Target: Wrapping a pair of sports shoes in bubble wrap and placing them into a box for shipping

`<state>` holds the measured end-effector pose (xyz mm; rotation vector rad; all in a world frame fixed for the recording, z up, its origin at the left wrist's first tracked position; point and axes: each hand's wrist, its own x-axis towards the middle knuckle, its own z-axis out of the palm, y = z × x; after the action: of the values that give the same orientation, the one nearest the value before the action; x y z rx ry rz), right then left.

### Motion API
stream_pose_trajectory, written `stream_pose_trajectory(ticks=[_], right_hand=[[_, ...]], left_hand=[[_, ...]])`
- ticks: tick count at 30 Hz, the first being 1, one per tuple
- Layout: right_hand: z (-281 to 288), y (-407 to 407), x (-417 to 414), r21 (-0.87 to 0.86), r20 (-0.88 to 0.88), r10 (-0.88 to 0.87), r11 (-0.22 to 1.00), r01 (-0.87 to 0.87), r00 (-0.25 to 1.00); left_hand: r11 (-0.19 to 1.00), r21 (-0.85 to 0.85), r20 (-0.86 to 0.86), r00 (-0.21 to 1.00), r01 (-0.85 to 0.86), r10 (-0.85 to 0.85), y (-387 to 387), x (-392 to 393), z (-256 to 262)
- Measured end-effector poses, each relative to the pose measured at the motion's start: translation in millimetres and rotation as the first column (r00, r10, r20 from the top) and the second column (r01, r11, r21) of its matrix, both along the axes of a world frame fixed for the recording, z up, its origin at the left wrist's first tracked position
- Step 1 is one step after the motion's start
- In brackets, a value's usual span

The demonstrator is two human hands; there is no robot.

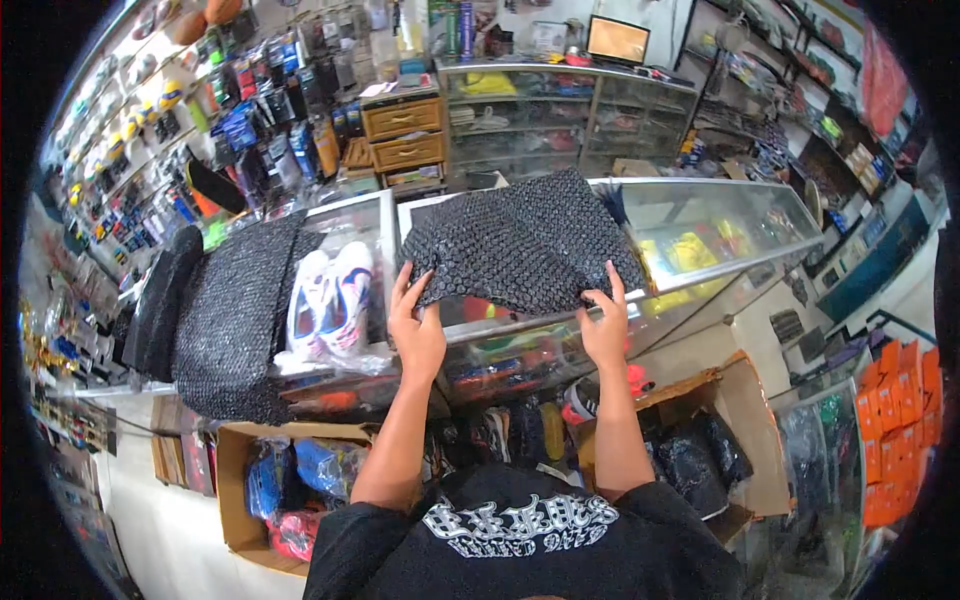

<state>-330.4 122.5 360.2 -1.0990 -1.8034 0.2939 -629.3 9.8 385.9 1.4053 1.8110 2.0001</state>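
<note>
A sheet of black bubble wrap point(517, 240) spreads over the glass-topped display counter point(705, 232) in front of me. My left hand point(417, 322) pinches its near left corner between thumb and fingers. At the near right corner, my right hand point(604, 319) grips the sheet the same way, with one finger pointing up. The near edge sags slightly between the hands. Left of the sheet, a pair of white sports shoes point(330, 300) with blue and pink marks rests on clear plastic. Beside them lies a larger length of black bubble wrap point(229, 322), hanging over the counter's front edge.
Cardboard boxes stand below the counter: one at left point(232, 517) with plastic-wrapped goods, another at right point(757, 442) with dark packages. Orange shoeboxes point(896, 435) are stacked far right. Behind the counter are a wooden drawer unit point(405, 120), glass cabinets point(517, 116) and a monitor point(617, 40).
</note>
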Motion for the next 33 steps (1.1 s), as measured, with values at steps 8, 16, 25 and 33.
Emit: stream_pose_trajectory(ticks=[8,16,25,33], right_hand=[[-13,9,40,-0.18,-0.002,-0.162,0.971,0.159,0.987],[8,3,-18,-0.04,-0.043,-0.218,0.975,0.216,0.975],[0,22,-113,-0.443,-0.01,0.333,0.844,-0.302,0.943],[-17,7,-130,-0.303,0.52,0.289,0.942,-0.143,0.804]], left_hand=[[0.974,-0.222,0.058,0.997,-0.044,0.058,23,5,-56],[0.958,-0.287,-0.05,0.998,0.015,-0.03,17,2,-58],[0.977,-0.148,0.025,0.988,0.155,-0.153,23,3,-54],[0.96,-0.256,0.026,0.993,0.117,-0.114,6,2,-48]])
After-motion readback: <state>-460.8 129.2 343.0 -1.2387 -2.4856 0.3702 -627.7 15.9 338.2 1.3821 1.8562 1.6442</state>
